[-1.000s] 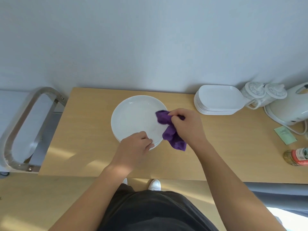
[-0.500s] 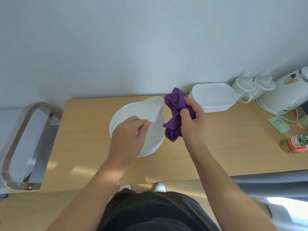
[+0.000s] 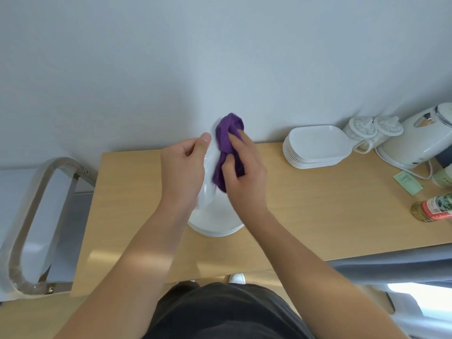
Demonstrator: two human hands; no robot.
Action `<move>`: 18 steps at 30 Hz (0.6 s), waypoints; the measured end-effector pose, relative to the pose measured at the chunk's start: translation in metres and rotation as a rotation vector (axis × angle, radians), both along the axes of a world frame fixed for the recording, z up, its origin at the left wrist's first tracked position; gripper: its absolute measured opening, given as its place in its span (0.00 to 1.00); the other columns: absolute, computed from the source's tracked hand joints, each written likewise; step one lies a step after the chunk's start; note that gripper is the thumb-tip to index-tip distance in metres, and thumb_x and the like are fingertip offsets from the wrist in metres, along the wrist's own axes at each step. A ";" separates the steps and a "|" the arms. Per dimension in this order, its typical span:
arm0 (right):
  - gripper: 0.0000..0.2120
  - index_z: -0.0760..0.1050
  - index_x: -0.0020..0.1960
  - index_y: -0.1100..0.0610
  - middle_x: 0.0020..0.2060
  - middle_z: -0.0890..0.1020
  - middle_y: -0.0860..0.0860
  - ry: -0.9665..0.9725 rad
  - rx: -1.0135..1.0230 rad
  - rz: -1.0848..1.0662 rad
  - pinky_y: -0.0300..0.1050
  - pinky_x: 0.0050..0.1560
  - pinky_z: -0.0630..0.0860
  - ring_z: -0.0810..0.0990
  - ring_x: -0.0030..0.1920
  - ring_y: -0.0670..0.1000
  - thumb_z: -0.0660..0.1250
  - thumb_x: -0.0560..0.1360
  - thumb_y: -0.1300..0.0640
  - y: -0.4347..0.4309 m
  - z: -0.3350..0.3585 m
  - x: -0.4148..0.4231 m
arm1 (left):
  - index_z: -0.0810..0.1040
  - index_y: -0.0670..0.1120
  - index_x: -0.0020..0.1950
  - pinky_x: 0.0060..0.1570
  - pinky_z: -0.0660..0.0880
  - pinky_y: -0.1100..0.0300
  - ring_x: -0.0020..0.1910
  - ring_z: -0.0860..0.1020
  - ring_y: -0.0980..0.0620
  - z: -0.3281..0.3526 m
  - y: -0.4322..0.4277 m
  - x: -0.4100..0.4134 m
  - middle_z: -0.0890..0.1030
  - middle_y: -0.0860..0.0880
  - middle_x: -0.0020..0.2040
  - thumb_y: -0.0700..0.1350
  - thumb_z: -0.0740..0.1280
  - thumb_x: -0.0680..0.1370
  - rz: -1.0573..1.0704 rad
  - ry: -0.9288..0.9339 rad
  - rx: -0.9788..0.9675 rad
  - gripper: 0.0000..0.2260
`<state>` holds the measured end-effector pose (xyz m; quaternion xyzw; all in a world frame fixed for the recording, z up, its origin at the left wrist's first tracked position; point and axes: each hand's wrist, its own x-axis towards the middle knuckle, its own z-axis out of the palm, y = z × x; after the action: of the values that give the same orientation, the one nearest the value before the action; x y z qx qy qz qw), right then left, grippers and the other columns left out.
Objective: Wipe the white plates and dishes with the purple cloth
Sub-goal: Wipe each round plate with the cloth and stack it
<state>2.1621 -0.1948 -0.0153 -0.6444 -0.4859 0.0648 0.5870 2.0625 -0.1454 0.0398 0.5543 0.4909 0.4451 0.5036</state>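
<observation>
My left hand [image 3: 182,167] grips a round white plate [image 3: 209,165] and holds it nearly on edge above the table, thumb at its top rim. My right hand [image 3: 242,172] clutches the bunched purple cloth [image 3: 226,148] and presses it against the plate's face. Below them a stack of round white plates [image 3: 215,222] lies on the wooden table [image 3: 305,204]; my arms hide much of it. A stack of white rectangular dishes [image 3: 316,146] stands at the back right.
Two white lidded cups [image 3: 374,130] and a white kettle [image 3: 420,140] stand right of the dishes. A green packet [image 3: 407,183] and a red-labelled bottle [image 3: 433,211] lie near the right edge. A metal-framed chair [image 3: 36,223] is to the table's left.
My left hand has lifted the top plate off the stack and tipped it up on edge. My right hand has brought the cloth up onto its face.
</observation>
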 end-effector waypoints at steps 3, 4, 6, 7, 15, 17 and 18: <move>0.17 0.78 0.63 0.65 0.67 0.76 0.55 -0.142 0.111 0.043 0.51 0.71 0.68 0.72 0.69 0.54 0.62 0.76 0.70 -0.020 -0.017 -0.027 | 0.72 0.29 0.38 0.38 0.64 0.55 0.35 0.63 0.48 -0.002 0.009 -0.002 0.67 0.45 0.33 0.48 0.68 0.79 0.005 -0.141 -0.084 0.22; 0.17 0.79 0.63 0.66 0.67 0.76 0.57 -0.202 0.134 0.050 0.54 0.71 0.68 0.72 0.70 0.56 0.61 0.76 0.70 -0.023 -0.020 -0.032 | 0.74 0.29 0.39 0.39 0.66 0.55 0.35 0.65 0.48 -0.001 0.009 -0.002 0.70 0.44 0.34 0.47 0.68 0.79 -0.004 -0.170 -0.099 0.21; 0.17 0.79 0.62 0.65 0.67 0.77 0.57 -0.233 0.146 0.023 0.56 0.70 0.69 0.72 0.69 0.57 0.60 0.76 0.68 -0.013 -0.015 -0.030 | 0.76 0.32 0.38 0.38 0.67 0.56 0.35 0.67 0.50 0.000 0.011 -0.004 0.72 0.44 0.33 0.46 0.68 0.80 -0.028 -0.176 -0.110 0.19; 0.17 0.80 0.62 0.64 0.66 0.77 0.54 -0.193 0.137 -0.007 0.57 0.69 0.69 0.73 0.69 0.56 0.60 0.76 0.67 -0.006 -0.009 -0.028 | 0.75 0.34 0.34 0.36 0.65 0.56 0.34 0.66 0.50 0.001 0.012 -0.006 0.70 0.46 0.32 0.46 0.68 0.80 -0.040 -0.157 -0.100 0.19; 0.15 0.84 0.51 0.50 0.30 0.77 0.42 0.541 -0.291 -0.118 0.44 0.38 0.73 0.74 0.32 0.46 0.59 0.77 0.60 0.044 0.042 0.017 | 0.57 0.45 0.31 0.31 0.52 0.60 0.31 0.54 0.51 0.004 0.007 -0.017 0.55 0.54 0.28 0.45 0.67 0.80 -0.134 0.024 0.054 0.24; 0.15 0.83 0.50 0.48 0.32 0.79 0.43 0.543 -0.262 -0.086 0.44 0.36 0.76 0.77 0.32 0.47 0.60 0.77 0.62 0.043 0.043 0.011 | 0.58 0.44 0.32 0.32 0.53 0.58 0.32 0.55 0.51 0.002 0.009 -0.019 0.55 0.53 0.29 0.45 0.68 0.80 -0.107 0.016 0.032 0.23; 0.16 0.83 0.50 0.47 0.35 0.81 0.41 0.502 -0.221 -0.073 0.42 0.37 0.77 0.79 0.34 0.45 0.60 0.77 0.63 0.040 0.043 0.004 | 0.58 0.44 0.32 0.33 0.53 0.58 0.33 0.55 0.50 0.001 0.011 -0.021 0.55 0.52 0.30 0.45 0.68 0.80 -0.079 -0.007 0.004 0.23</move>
<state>2.1663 -0.1550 0.0273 -0.6854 -0.2917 0.2539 0.6170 2.0420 -0.1342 0.0412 0.5726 0.4659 0.4278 0.5215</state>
